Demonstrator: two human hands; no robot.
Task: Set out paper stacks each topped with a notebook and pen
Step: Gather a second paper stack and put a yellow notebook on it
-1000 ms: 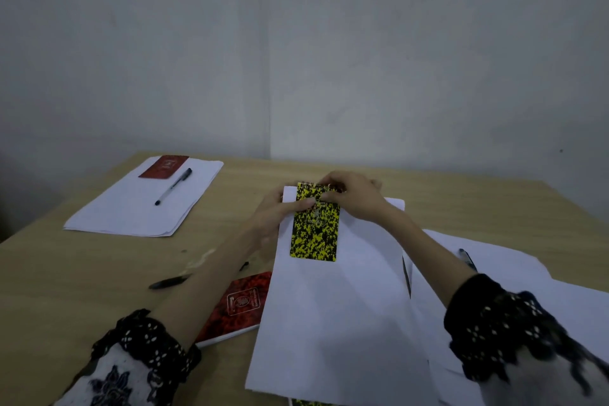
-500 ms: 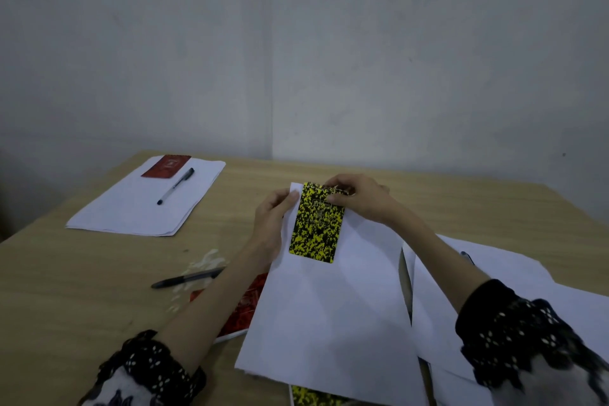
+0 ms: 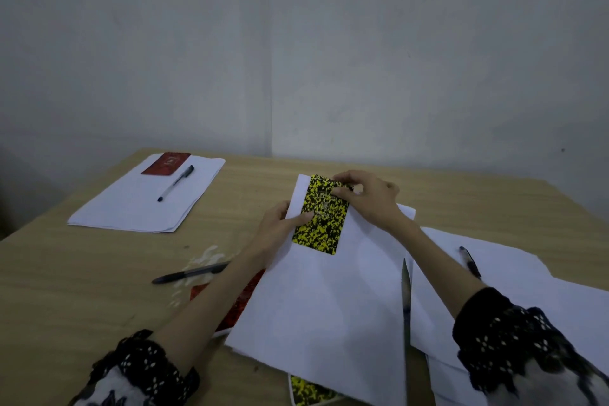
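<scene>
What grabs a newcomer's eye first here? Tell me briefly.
The yellow notebook stands out at the centre, on a paper stack, with the left hand and right hand both pinching it. At the far left lies a finished stack with a red notebook and a pen on it.

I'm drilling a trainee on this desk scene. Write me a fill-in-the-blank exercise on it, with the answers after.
1. Both hands hold a notebook whose cover is black and ______.
2. On the far paper stack a pen lies beside a ______ notebook.
3. The left hand touches the held notebook's ______ edge, while the right hand pinches its far end.
4. The loose pen near the left forearm lies directly on the ______.

Answers: yellow; red; left; table
</scene>
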